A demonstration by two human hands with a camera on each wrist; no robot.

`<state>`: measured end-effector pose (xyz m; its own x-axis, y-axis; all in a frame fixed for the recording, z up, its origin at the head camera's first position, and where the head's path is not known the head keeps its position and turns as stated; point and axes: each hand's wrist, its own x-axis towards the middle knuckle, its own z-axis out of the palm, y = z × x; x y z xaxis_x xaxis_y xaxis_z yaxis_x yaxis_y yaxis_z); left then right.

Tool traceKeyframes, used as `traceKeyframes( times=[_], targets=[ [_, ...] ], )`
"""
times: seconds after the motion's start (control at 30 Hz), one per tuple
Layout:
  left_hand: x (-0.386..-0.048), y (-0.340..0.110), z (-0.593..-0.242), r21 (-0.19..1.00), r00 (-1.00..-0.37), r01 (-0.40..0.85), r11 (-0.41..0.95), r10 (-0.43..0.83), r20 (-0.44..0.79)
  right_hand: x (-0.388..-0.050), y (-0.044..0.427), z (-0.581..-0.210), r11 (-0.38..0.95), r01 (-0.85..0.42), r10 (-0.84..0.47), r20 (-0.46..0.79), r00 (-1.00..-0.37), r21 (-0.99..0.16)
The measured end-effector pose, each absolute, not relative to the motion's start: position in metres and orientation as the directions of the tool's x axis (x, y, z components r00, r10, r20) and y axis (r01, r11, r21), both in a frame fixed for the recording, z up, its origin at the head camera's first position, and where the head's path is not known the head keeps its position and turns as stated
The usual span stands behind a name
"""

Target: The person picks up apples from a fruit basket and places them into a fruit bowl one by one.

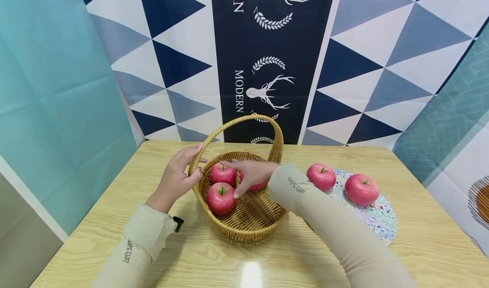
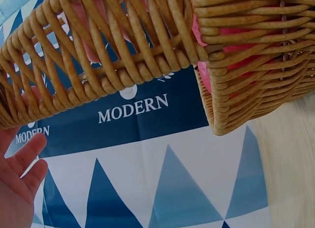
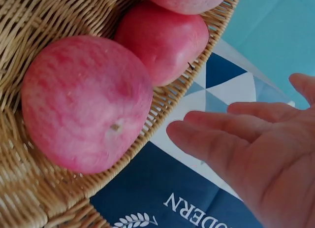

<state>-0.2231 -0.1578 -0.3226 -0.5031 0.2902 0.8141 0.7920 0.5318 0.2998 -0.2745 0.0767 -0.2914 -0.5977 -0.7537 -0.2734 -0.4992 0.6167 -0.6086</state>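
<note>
On the worktop (image 1: pixel 122 194), a wicker basket (image 1: pixel 244 235) is placed about midway between the left and right edges, nearer the far edge than the near one. Three apples are held inside it: two, a far apple (image 1: pixel 223 174) and a near apple (image 1: pixel 221 199), are gathered along the left wall, and a third apple (image 1: pixel 259 186) is partly covered by the right hand (image 1: pixel 254 171). That hand is spread wide, nothing gripped. The handle (image 1: pixel 233 122) is held lightly at its left side by the left hand (image 1: pixel 177 169). Toward the worktop's right edge, two more apples, a left one (image 1: pixel 321 177) and a right one (image 1: pixel 361 190), are borne by a round patterned mat (image 1: pixel 382 220). The basket's load seems lopsided, so it could be tipped leftward if the handle were pulled hard. The handle's right end could be knocked by the right wrist, which is passed close by it. The left apple could be set rolling if brushed by the sleeve (image 1: pixel 328 220), since no raised rim can be made out.
</note>
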Motion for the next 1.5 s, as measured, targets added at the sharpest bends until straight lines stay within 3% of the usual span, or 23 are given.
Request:
traceKeyframes(
  times=[0.23,0.5,0.73,1.0,1.3,1.5],
  targets=[
    [-0.222,-0.157,-0.322,0.303,-0.508,0.786,0.539,0.284,0.813,-0.277,0.061,-0.297,0.614,-0.498,-0.749,-0.252,-0.613,-0.612],
    [-0.223,-0.159,-0.322,0.297,-0.511,0.785,0.544,0.298,0.806,-0.283,0.046,-0.309,0.587,-0.472,-0.717,-0.153,-0.680,-0.658],
    [-0.227,-0.158,-0.322,0.313,-0.515,0.804,0.506,0.328,0.792,-0.291,0.042,-0.317,0.609,-0.463,-0.710,-0.182,-0.680,-0.644],
    [-0.226,-0.158,-0.323,0.311,-0.501,0.810,0.497,0.311,0.808,-0.288,0.040,-0.322,0.648,-0.430,-0.706,-0.283,-0.649,-0.629],
    [-0.228,-0.159,-0.321,0.306,-0.481,0.823,0.479,0.302,0.823,-0.296,0.040,-0.329,0.582,-0.537,-0.789,-0.262,-0.556,-0.611],
    [-0.227,-0.159,-0.323,0.300,-0.485,0.819,0.489,0.311,0.818,-0.294,0.037,-0.337,0.617,-0.489,-0.769,-0.342,-0.540,-0.616]
  ],
)
